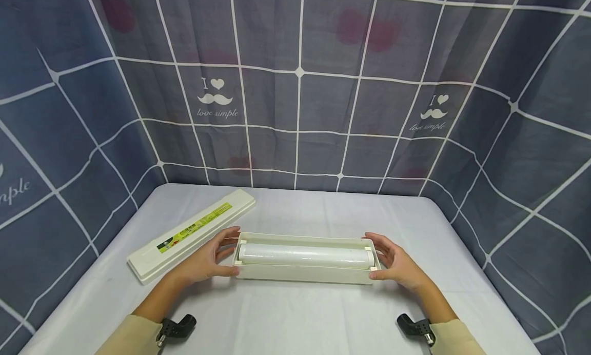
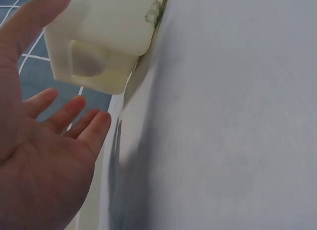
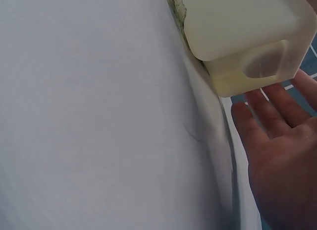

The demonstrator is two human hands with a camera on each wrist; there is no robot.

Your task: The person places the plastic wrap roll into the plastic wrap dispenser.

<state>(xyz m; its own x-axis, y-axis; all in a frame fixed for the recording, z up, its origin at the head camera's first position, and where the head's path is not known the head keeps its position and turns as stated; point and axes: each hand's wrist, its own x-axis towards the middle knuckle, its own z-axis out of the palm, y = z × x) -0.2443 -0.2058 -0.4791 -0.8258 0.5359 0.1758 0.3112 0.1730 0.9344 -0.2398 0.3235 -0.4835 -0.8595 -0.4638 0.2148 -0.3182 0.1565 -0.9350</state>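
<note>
The lid (image 1: 191,235) is off, the roll (image 1: 306,255) sits in the uncovered box (image 1: 304,275); left hand (image 1: 208,257) and right hand (image 1: 400,266) fingers grasp its ends.

Booth-like space, grid-patterned curtains (image 1: 272,98)

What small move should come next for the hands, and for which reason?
I would probably move the left hand from the open box to the labelled lid, while the right hand steadies the other end. The white roll lies inside the box, and the lid lies apart, nearer the left hand.
</note>
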